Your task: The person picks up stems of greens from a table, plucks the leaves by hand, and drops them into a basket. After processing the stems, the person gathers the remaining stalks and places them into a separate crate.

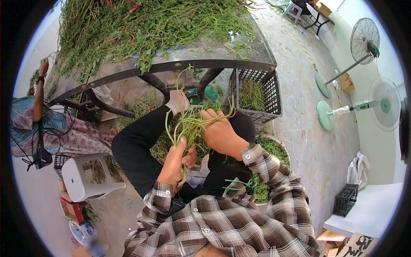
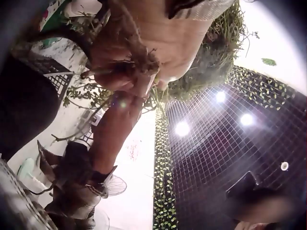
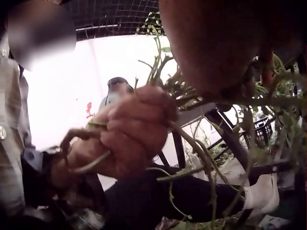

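Observation:
Over the lap, the left hand [image 1: 172,162] grips a bunch of long-stemmed leafy greens [image 1: 185,125] near its lower end. Its fingers [image 3: 136,129] curl round the stems in the right wrist view. A pale, root-like end [image 2: 144,62] pokes out of that fist in the left wrist view. Just above and to the right, the right hand [image 1: 220,133] bends its fingers over the upper stems and holds them; its fingertips are partly hidden by greens. Loose stems [image 3: 206,158] hang below the hands in the right wrist view.
A table [image 1: 205,50] heaped with greens [image 1: 150,30] stands ahead. Beneath its right end is a black crate [image 1: 259,112] holding stems. A basket of greens [image 1: 274,150] sits by the right knee, a white stool [image 1: 81,180] at left. Another person [image 1: 34,124] stands left; fans [image 1: 364,43] stand right.

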A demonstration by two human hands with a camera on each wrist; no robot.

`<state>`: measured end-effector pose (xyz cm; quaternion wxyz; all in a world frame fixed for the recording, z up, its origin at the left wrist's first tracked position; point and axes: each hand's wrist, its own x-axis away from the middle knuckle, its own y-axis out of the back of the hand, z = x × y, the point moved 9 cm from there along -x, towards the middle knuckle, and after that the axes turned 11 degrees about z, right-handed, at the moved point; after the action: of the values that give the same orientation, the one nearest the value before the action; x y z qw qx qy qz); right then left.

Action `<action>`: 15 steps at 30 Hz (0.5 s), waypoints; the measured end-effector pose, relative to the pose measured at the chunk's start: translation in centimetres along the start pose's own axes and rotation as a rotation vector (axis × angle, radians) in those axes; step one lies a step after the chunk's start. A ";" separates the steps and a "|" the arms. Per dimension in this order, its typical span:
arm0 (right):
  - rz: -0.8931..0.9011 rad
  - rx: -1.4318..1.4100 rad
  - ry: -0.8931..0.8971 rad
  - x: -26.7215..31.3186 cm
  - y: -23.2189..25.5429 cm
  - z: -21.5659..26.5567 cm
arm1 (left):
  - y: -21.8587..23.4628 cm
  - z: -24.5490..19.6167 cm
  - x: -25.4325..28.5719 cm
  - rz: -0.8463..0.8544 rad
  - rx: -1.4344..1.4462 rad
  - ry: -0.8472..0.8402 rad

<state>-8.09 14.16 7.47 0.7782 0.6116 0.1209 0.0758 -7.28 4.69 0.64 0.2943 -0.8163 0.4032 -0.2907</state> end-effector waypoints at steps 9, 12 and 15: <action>-0.040 0.036 -0.195 0.2 -4.9 -8.0 | -0.6 2.2 -0.4 0.006 -0.108 0.168; 0.097 0.072 -0.347 -0.1 -6.5 -11.7 | -1.0 2.3 -0.7 0.036 -0.115 0.185; -0.086 0.084 -0.533 5.0 -4.3 -20.1 | 0.0 0.2 1.3 -0.072 -0.098 0.108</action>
<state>-9.09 33.21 -1.67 0.7590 0.6360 -0.0593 -0.1260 -6.48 3.67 0.84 0.2212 -0.8268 0.4024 -0.3248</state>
